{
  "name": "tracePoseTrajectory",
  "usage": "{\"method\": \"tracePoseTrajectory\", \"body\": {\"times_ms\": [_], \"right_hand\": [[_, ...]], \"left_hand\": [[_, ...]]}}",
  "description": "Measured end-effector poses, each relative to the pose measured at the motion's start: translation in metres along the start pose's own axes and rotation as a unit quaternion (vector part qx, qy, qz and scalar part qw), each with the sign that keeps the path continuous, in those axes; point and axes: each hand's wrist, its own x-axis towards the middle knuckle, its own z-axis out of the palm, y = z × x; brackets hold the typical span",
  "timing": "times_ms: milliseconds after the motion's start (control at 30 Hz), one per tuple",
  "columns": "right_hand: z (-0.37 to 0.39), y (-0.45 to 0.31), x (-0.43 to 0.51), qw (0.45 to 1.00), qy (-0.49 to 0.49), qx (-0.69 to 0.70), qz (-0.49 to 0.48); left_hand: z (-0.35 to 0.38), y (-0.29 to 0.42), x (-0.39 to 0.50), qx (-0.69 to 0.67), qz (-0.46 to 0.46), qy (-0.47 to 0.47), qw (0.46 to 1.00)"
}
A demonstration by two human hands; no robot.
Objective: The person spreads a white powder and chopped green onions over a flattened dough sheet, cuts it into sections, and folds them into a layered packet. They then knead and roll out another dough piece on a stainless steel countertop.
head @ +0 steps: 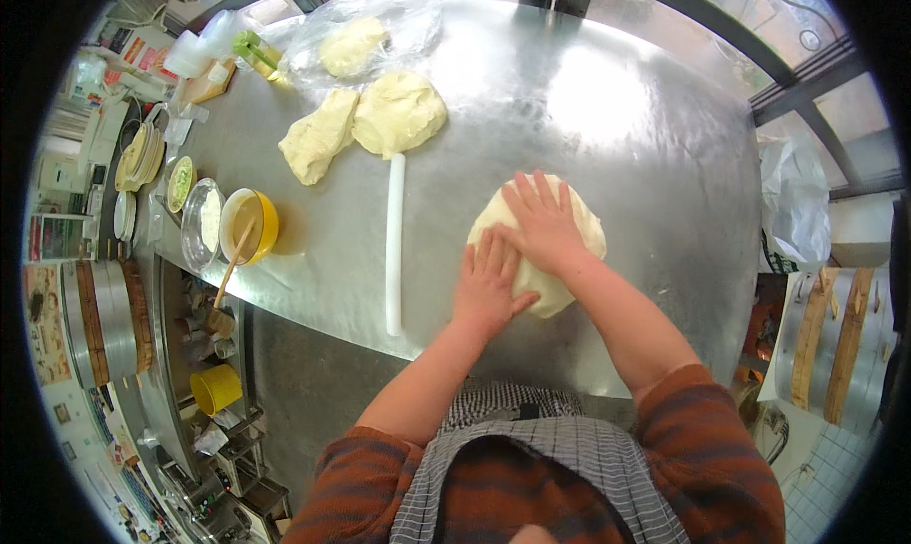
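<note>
A flattened round of pale dough (544, 291) lies on the steel table before me. My left hand (491, 280) rests with spread fingers on its left side. Across its upper part lies my right hand (544, 220), palm down, fingers apart; the two hands meet near the middle of the dough. Neither hand grips anything. To the left is a white rolling pin (395, 245), its far end close to a large dough lump (398, 113). A longer dough piece (319, 138) touches that lump, and another dough portion (354, 45) sits at clear plastic film behind them.
The steel table (455, 188) carries a yellow bowl (267, 223) with a wooden-handled brush (235, 263) across it, a clear bowl of white contents (203, 223), a small bowl of chopped greens (181, 183) and an oil bottle (257, 54). Steamers (833, 344) stand at the right.
</note>
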Motion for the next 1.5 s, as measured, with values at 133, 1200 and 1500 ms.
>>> {"method": "tracePoseTrajectory", "body": {"times_ms": [133,1200,1500], "right_hand": [[-0.014,-0.008,0.014,0.998,-0.055,-0.018,0.035],[0.056,-0.005,-0.124,0.994,0.1,0.031,-0.01],[0.029,0.022,-0.075,0.985,0.169,-0.004,0.026]], "left_hand": [[-0.001,0.001,-0.004,-0.018,0.0,0.011,1.0],[0.016,0.014,-0.037,0.045,0.112,-0.01,0.993],[-0.007,0.025,0.0,0.058,0.067,0.021,0.996]]}}
